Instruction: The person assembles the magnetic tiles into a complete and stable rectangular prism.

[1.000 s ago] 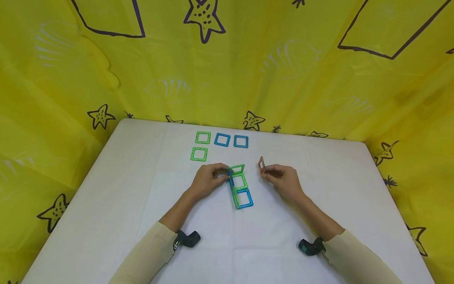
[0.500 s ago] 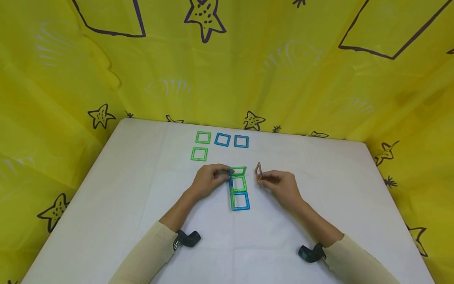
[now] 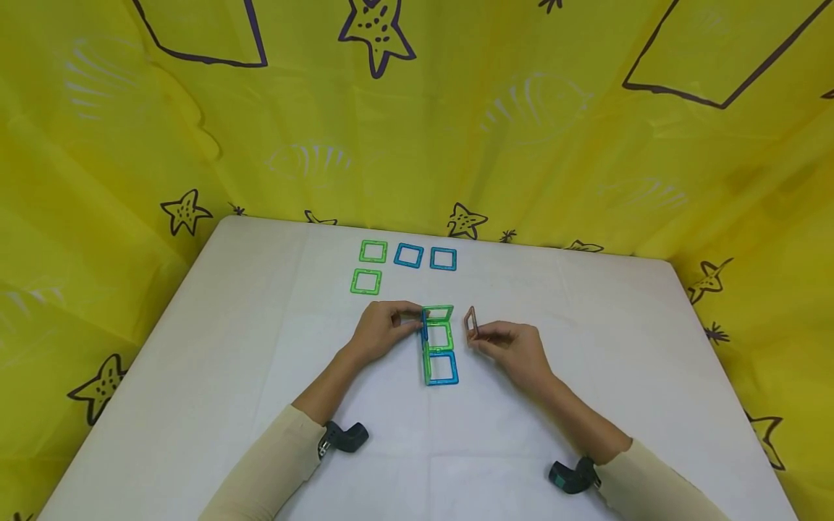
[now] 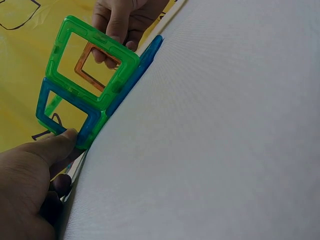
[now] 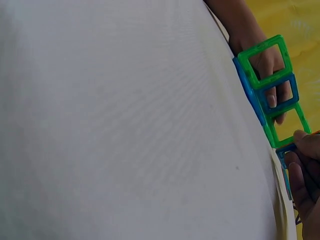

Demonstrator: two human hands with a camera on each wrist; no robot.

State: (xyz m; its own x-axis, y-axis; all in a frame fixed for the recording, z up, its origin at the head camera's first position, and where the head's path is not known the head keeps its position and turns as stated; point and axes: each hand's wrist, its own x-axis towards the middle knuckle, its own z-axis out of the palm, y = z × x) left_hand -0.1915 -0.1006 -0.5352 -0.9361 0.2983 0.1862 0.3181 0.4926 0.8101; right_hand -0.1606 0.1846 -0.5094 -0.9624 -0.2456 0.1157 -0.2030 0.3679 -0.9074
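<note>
at the table's (image 3: 495, 449) middle sits the build (image 3: 440, 350), made of green and blue square frames. two frames lie flat, green at 12 o'clock and blue at 6; along their 9 o'clock side a blue side frame (image 4: 90, 112) and a green side frame (image 4: 102, 38) stand upright, and a green end frame (image 3: 451, 313) stands across the 12 o'clock end. the left hand (image 3: 384, 331) is at 9 o'clock of the build, its grip narrow, pinching the blue side frame between thumb and fingers. the right hand (image 3: 517, 351) is at 3 o'clock, its grip narrow too, holding the orange frame (image 3: 474, 322) upright by its lower part; that frame is at 2 o'clock of the build, near but apart from it. between 10 and 12 o'clock, well apart from the build, lie two green frames (image 3: 373, 261) and two blue frames (image 3: 407, 266). a yellow curtain (image 3: 554, 166) hangs past the table's 12 o'clock edge.
</note>
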